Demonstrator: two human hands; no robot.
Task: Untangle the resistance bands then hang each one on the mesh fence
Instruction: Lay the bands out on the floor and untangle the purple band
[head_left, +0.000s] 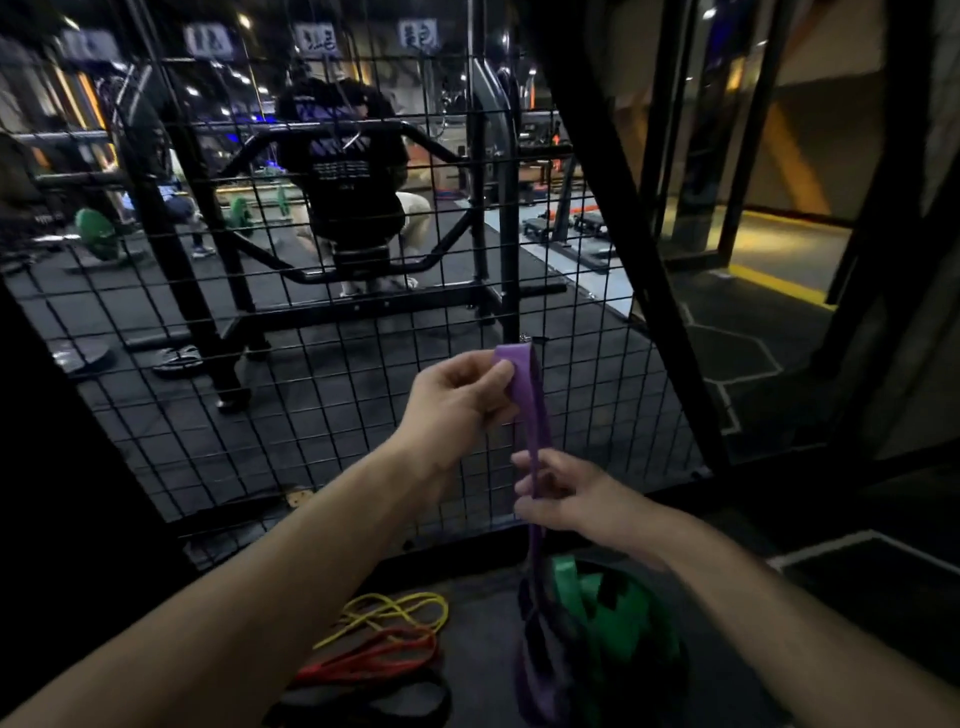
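A purple resistance band (524, 395) hangs in front of the black mesh fence (322, 364). My left hand (457, 397) pinches its folded top end, close to a small hook on the mesh. My right hand (561, 493) grips the same band lower down, and the rest of it trails to the floor. On the floor below lie a green band (618, 618), a yellow band (395, 613), a red band (379, 660) and a black band (363, 701), loosely piled.
A thick black diagonal post (623, 218) frames the fence on the right. Behind the mesh a person sits on a gym machine (353, 192), with weight plates and benches around. A dark panel borders the fence on the left.
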